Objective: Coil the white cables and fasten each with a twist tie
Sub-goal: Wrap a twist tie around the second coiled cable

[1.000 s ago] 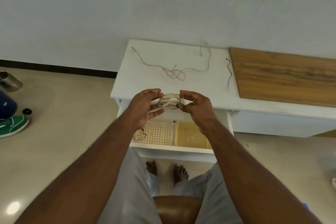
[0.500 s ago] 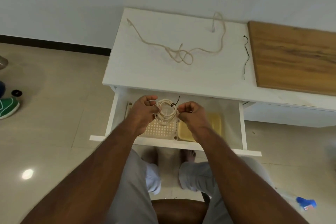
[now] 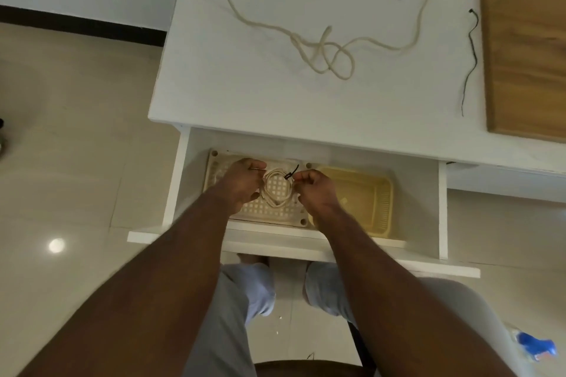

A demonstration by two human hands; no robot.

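A coiled white cable hangs over the open drawer, held between both hands. My left hand grips its left side. My right hand pinches its right side, close to a black twist tie wrapped on the coil's upper right. A second white cable lies loose and tangled on the white desk top. Another black twist tie lies straight on the desk, to the right.
The open drawer holds a cream perforated tray on the left and a yellow basket on the right. A wooden board lies on the desk's right part. A blue object sits on the tiled floor.
Both hands have carried the tied coil down from the desk's edge to a spot over the perforated tray in the drawer. The view has tilted downward.
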